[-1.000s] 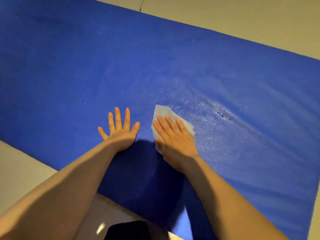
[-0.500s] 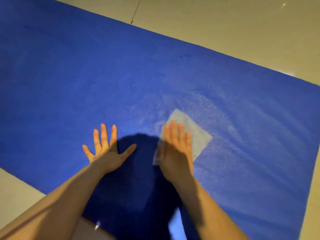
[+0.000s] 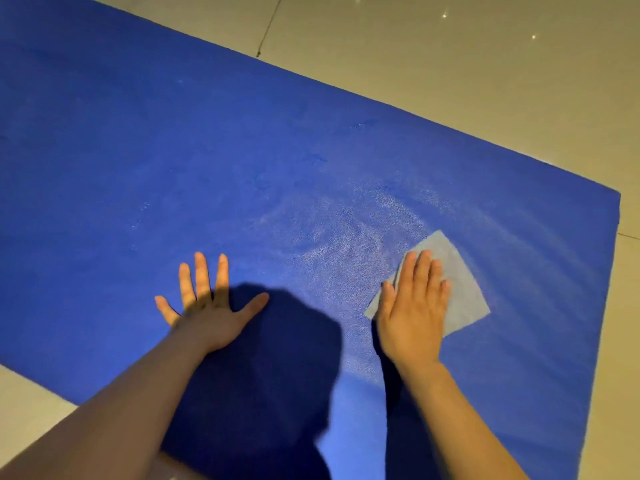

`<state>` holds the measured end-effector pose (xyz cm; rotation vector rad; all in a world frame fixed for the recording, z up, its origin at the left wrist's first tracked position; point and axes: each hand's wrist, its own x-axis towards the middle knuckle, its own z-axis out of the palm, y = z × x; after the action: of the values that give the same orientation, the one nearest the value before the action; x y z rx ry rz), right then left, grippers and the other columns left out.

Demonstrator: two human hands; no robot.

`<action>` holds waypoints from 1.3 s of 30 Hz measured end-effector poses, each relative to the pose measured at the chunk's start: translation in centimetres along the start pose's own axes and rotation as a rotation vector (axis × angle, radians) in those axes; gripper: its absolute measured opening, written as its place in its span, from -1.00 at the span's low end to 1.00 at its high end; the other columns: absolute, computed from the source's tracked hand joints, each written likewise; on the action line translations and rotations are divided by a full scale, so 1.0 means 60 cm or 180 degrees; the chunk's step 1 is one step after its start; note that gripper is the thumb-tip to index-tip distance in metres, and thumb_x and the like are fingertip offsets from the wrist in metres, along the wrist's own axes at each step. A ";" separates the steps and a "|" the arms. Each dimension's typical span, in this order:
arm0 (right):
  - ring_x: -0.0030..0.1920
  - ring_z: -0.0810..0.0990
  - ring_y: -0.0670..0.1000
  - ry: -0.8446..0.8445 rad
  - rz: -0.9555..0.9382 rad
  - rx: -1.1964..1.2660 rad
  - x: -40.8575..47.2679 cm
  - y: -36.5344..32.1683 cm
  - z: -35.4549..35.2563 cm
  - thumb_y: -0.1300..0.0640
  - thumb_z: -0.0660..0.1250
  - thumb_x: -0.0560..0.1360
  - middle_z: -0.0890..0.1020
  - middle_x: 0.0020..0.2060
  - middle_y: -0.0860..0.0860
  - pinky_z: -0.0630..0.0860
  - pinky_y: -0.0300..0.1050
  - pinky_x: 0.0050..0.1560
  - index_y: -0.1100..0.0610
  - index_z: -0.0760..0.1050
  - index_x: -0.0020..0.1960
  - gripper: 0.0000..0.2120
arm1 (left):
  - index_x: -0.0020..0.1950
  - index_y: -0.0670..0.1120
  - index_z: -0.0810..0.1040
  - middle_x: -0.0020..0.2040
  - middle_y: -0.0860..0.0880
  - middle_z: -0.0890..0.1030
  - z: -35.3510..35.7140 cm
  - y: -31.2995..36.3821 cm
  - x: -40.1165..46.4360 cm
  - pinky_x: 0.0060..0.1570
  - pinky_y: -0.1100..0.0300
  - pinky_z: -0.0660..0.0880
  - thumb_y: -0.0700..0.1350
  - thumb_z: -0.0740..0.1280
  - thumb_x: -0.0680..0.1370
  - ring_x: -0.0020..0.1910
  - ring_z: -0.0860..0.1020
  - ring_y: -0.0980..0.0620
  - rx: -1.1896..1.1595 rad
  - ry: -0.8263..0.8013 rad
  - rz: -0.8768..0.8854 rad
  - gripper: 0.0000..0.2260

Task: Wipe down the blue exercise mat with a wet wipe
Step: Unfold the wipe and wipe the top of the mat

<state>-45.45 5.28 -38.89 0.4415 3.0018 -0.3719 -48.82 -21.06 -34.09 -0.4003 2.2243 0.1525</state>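
— Blue exercise mat (image 3: 173, 150) spread over the tiled floor (image 3: 450, 81); where are the hands?
— Left hand (image 3: 207, 311) at seven o'clock, flat, fingers splayed on the mat. Right hand (image 3: 414, 313) at four o'clock, fingers straight and together, pressing the wet wipe (image 3: 460, 289).
— Beyond them?
— Damp sheen at one o'clock.

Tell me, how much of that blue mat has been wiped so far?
Done: a damp, shiny patch on the blue exercise mat. In hand: the right hand presses the wet wipe flat near the mat's right end, while the left hand rests spread beside it. Left: the dull stretch towards the left looks unwiped.
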 end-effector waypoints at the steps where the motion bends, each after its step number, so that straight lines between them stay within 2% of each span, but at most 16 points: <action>1: 0.49 0.24 0.27 -0.0062 -0.0515 -0.0096 -0.009 -0.032 0.005 -0.02 -0.05 0.61 0.28 0.49 0.23 0.03 0.20 0.46 0.27 0.25 0.51 -0.43 | 0.48 0.20 -0.45 0.31 0.15 -0.63 0.000 0.000 -0.002 0.41 -0.33 -0.29 0.55 -0.12 0.33 0.48 -0.48 0.00 -0.0001 0.0045 0.0017 -0.11; 4: 0.46 0.34 0.19 -0.0330 -0.1868 -0.0264 -0.011 -0.109 0.026 0.01 0.01 0.57 0.37 0.46 0.13 0.10 0.18 0.43 0.19 0.36 0.47 -0.46 | 0.37 0.22 -0.56 0.30 0.14 -0.66 0.002 0.002 -0.006 0.41 -0.33 -0.28 0.54 -0.20 0.26 0.47 -0.49 -0.02 -0.0011 0.0031 0.0048 -0.14; 7: 0.43 0.39 0.11 -0.0433 -0.2216 -0.0283 0.049 -0.140 0.033 -0.01 0.03 0.57 0.41 0.44 0.06 0.15 0.13 0.41 0.13 0.40 0.45 -0.49 | 0.24 0.25 -0.62 0.19 0.17 -0.72 0.001 -0.004 -0.008 0.40 -0.33 -0.30 0.54 -0.23 0.23 0.45 -0.52 -0.02 -0.0019 0.0070 0.0085 -0.20; 10: 0.45 0.36 0.12 -0.0360 -0.1927 -0.0291 0.141 -0.116 0.026 -0.07 0.00 0.60 0.38 0.46 0.06 0.10 0.13 0.43 0.13 0.35 0.48 -0.47 | 0.21 0.25 -0.65 0.18 0.16 -0.74 -0.003 -0.002 -0.006 0.38 -0.34 -0.32 0.54 -0.23 0.24 0.42 -0.57 0.00 -0.0051 0.0035 0.0121 -0.21; 12: 0.52 0.22 0.12 -0.0326 -0.1638 -0.0226 0.202 -0.084 0.010 -0.12 -0.10 0.61 0.25 0.53 0.06 -0.03 0.10 0.49 0.12 0.21 0.55 -0.41 | 0.19 0.24 -0.66 0.17 0.15 -0.76 -0.007 -0.004 -0.006 0.37 -0.35 -0.34 0.53 -0.22 0.25 0.34 -0.62 0.03 -0.0003 -0.0031 0.0114 -0.21; 15: 0.58 0.00 0.07 -0.0309 -0.0742 -0.0259 0.257 -0.025 -0.019 -0.13 -0.24 0.59 0.04 0.58 0.02 -0.17 0.06 0.51 0.08 0.00 0.60 -0.38 | 0.18 0.20 -0.68 0.16 0.12 -0.77 -0.006 -0.009 -0.001 0.37 -0.37 -0.32 0.53 -0.20 0.24 0.26 -0.65 0.03 0.0033 -0.0119 0.0096 -0.19; 17: 0.58 -0.03 0.09 -0.0095 -0.0042 -0.0216 0.263 -0.003 -0.029 -0.09 -0.24 0.58 0.02 0.59 0.06 -0.17 0.07 0.51 0.11 -0.02 0.60 -0.37 | 0.18 0.18 -0.69 0.15 0.11 -0.77 -0.011 -0.006 0.001 0.37 -0.37 -0.32 0.52 -0.20 0.25 0.23 -0.67 0.01 0.0080 -0.0102 0.0092 -0.17; 19: 0.57 -0.02 0.15 -0.0047 0.0309 -0.0070 0.238 -0.029 -0.018 -0.09 -0.22 0.57 0.04 0.58 0.11 -0.17 0.11 0.51 0.16 0.00 0.59 -0.35 | 0.17 0.18 -0.69 0.15 0.11 -0.77 -0.017 0.000 -0.003 0.36 -0.36 -0.33 0.52 -0.19 0.24 0.18 -0.70 0.00 0.0085 -0.0186 0.0082 -0.17; 21: 0.55 0.08 0.22 -0.0115 -0.0060 0.0035 0.195 -0.086 0.003 -0.09 -0.20 0.59 0.14 0.56 0.17 -0.12 0.16 0.49 0.21 0.11 0.57 -0.36 | 0.18 0.19 -0.69 0.16 0.10 -0.77 -0.019 0.003 -0.006 0.35 -0.36 -0.35 0.53 -0.20 0.24 0.18 -0.70 -0.01 0.0080 -0.0205 0.0092 -0.17; 24: 0.49 0.26 0.23 -0.0392 -0.1119 -0.0074 0.159 -0.161 0.027 -0.04 -0.08 0.60 0.31 0.49 0.19 -0.04 0.14 0.47 0.24 0.27 0.51 -0.42 | 0.20 0.20 -0.69 0.17 0.11 -0.77 -0.018 0.001 -0.005 0.36 -0.37 -0.33 0.55 -0.22 0.24 0.17 -0.72 0.00 0.0120 -0.0160 0.0086 -0.16; 25: 0.50 0.25 0.21 -0.0436 -0.1320 -0.0107 0.168 -0.173 0.027 -0.05 -0.09 0.60 0.30 0.49 0.17 -0.07 0.11 0.47 0.22 0.27 0.51 -0.42 | 0.20 0.19 -0.70 0.16 0.11 -0.77 -0.018 0.000 -0.005 0.36 -0.37 -0.33 0.58 -0.25 0.25 0.14 -0.73 0.00 0.0131 -0.0153 0.0090 -0.16; 27: 0.56 0.08 0.13 -0.0526 -0.1504 -0.0207 0.208 -0.182 0.015 -0.09 -0.20 0.61 0.13 0.56 0.09 -0.20 0.04 0.50 0.16 0.10 0.57 -0.39 | 0.20 0.21 -0.70 0.17 0.13 -0.77 -0.017 -0.005 -0.006 0.35 -0.36 -0.35 0.65 -0.34 0.18 0.09 -0.77 0.04 0.0105 -0.0134 0.0106 -0.14; 29: 0.58 -0.12 0.05 -0.0609 -0.1416 -0.0342 0.265 -0.170 0.004 -0.09 -0.22 0.66 -0.08 0.59 0.02 -0.27 0.02 0.51 0.10 -0.11 0.60 -0.44 | 0.19 0.23 -0.71 0.19 0.14 -0.77 -0.017 -0.006 -0.005 0.30 -0.29 -0.47 0.64 -0.40 -0.01 0.08 -0.78 0.06 0.0053 -0.0157 0.0143 -0.06; 31: 0.58 -0.18 0.02 -0.0614 -0.1208 -0.0466 0.328 -0.156 -0.012 -0.05 -0.19 0.69 -0.15 0.59 0.00 -0.25 0.04 0.52 0.10 -0.19 0.60 -0.47 | 0.18 0.24 -0.72 0.20 0.14 -0.78 -0.016 -0.004 -0.005 0.10 -0.16 -0.64 0.64 -0.51 -0.13 0.08 -0.80 0.09 0.0046 -0.0198 0.0180 -0.01; 34: 0.58 -0.15 0.02 -0.0606 -0.0943 -0.0483 0.415 -0.135 -0.033 -0.03 -0.17 0.69 -0.13 0.59 0.01 -0.16 0.07 0.53 0.12 -0.19 0.60 -0.46 | 0.17 0.24 -0.73 0.20 0.13 -0.78 -0.018 -0.006 -0.005 -0.11 -0.04 -0.76 0.63 -0.55 -0.14 0.09 -0.80 0.10 0.0063 -0.0243 0.0213 -0.02; 39: 0.57 -0.11 0.10 -0.0429 -0.0699 -0.0376 0.438 -0.133 -0.029 -0.01 -0.13 0.69 -0.07 0.59 0.04 -0.17 0.11 0.52 0.13 -0.12 0.61 -0.47 | 0.21 0.24 -0.70 0.23 0.14 -0.76 -0.020 -0.003 -0.006 -0.11 -0.02 -0.77 0.62 -0.56 -0.11 0.12 -0.78 0.09 0.0061 -0.0257 0.0209 -0.02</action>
<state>-72.94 5.45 -38.53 0.0735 2.9255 -0.2268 -49.42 -21.45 -33.02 -0.3056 2.1585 0.1790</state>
